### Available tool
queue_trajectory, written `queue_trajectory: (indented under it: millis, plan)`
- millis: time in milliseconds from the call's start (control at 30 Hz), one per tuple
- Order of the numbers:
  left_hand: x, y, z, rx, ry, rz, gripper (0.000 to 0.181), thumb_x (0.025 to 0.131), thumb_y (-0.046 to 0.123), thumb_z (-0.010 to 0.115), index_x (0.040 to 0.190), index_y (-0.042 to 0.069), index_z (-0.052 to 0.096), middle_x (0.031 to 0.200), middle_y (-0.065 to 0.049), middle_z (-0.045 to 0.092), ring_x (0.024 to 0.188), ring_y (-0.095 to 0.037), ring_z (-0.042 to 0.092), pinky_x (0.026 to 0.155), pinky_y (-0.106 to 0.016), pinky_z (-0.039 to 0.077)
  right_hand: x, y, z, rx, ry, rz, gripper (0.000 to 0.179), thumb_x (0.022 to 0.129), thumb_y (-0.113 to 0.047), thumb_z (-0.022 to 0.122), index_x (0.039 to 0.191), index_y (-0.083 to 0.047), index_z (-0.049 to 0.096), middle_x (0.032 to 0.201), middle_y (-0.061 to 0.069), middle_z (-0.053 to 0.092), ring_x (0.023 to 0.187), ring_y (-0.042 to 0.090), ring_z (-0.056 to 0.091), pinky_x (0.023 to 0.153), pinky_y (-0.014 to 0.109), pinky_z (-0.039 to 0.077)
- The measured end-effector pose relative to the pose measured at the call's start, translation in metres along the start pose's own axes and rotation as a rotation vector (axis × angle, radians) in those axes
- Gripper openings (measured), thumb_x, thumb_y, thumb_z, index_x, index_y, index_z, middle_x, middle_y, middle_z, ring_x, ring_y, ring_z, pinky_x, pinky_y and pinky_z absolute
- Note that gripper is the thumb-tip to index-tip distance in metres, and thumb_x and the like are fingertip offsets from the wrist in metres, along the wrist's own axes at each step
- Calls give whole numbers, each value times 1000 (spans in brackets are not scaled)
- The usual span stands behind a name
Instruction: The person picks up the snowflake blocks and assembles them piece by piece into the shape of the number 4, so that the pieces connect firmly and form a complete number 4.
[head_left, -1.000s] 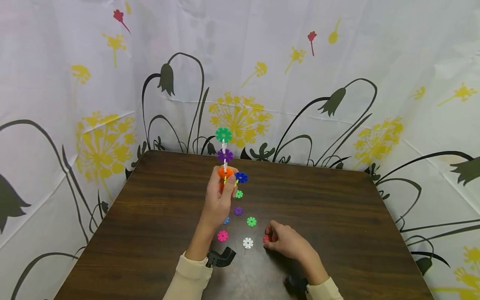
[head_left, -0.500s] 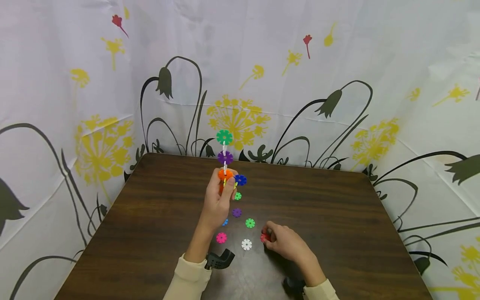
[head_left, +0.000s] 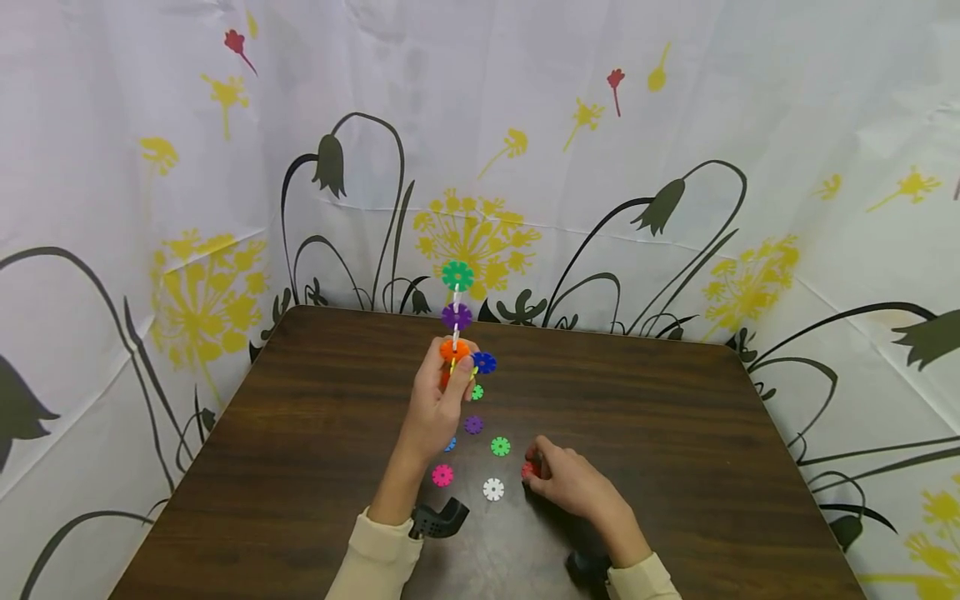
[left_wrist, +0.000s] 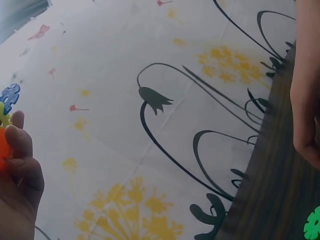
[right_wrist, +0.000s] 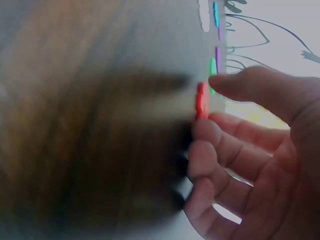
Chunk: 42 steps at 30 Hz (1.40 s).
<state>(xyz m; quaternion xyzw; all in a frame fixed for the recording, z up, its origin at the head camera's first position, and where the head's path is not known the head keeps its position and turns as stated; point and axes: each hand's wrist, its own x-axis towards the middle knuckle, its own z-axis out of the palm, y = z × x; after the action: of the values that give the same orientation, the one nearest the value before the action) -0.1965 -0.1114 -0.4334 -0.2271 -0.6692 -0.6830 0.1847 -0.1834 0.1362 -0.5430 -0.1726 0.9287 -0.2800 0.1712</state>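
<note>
My left hand (head_left: pixel 438 396), raised over the table, grips a chain of notched interlocking discs by its lower end. From the top, the chain has a green disc (head_left: pixel 457 276), a purple disc (head_left: pixel 456 316) and an orange disc (head_left: pixel 453 350), with white discs edge-on between them. A blue disc (head_left: pixel 485 362) juts out to the right beside a yellow one. In the left wrist view, the fingers (left_wrist: pixel 22 150) curl over the orange part. At the tabletop, my right hand (head_left: pixel 573 481) pinches a red disc (right_wrist: pixel 201 101) between thumb and fingers; part of it is hidden.
Loose discs lie on the dark wood table (head_left: pixel 300 433): pink (head_left: pixel 442 475), white (head_left: pixel 492 489), green (head_left: pixel 500 447), purple (head_left: pixel 473 425), plus a blue one (head_left: pixel 451 445) partly behind my left wrist. A flowered cloth (head_left: pixel 525 100) hangs behind the table.
The red disc has shifted slightly away from me with my right hand. The chain's top has tipped a little to the right; my left hand keeps its grip.
</note>
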Motion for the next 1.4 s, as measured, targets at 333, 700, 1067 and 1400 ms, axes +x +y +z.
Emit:
queue_trajectory:
  millis: [333,700,1067,1400]
  plan:
    - [1,-3,-1,-22,-1,33,13,112,0,47,121,-6,54,85,-5,50,64,-18,47,58,-22,47,5,3,-3,6,-8,-27,19,98,-22,79,109,-16,65,81,-8,64,70,7,57,65,29,49]
    - [0,-2,-2,-7,-2,8,15,112,1,48,124,-6,54,85,-9,51,64,-19,49,57,-22,49,7,8,-8,192,-74,2,27,98,-20,81,103,-7,58,78,-1,66,65,13,57,57,28,48]
    - [-1,1,2,-18,-2,9,13,111,2,50,122,-4,55,84,-5,50,63,-13,47,53,-22,45,5,20,-16,389,-119,31,21,108,-21,67,103,-2,59,71,7,70,60,21,69,60,34,60]
    - [-7,-1,12,-19,-72,-14,12,110,3,51,120,-1,56,80,-5,49,62,-10,47,53,-22,43,4,14,-31,518,53,-90,34,112,-33,61,104,0,64,70,7,69,61,23,67,63,49,63]
